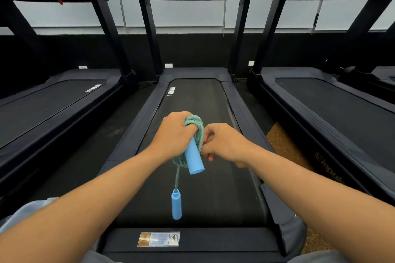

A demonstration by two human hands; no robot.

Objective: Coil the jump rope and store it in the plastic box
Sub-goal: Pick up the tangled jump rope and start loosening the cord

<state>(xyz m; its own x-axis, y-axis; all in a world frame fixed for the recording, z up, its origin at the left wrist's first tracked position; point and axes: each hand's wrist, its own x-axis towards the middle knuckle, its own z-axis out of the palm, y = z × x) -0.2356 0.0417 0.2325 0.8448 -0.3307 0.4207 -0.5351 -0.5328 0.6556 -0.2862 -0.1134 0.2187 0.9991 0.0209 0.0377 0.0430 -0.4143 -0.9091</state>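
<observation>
Two blue handles tell the story: one handle (194, 157) juts down-right from the left hand (174, 132), which grips the coiled jump rope (195, 126); the other handle (176, 205) dangles straight below on a short tail. Right hand (222, 142) pinches the coil's right side. Below lies a treadmill belt (215, 188); more treadmills flank it. No box clearly visible.

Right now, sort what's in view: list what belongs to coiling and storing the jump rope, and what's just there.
Job:
- coiled rope, gripped by the left hand
- held blue handle
- hanging blue handle
- right hand, pinching the rope
- plastic box, its edge at lower left

Just there:
- middle treadmill
- treadmills on either side
- warning sticker
</observation>
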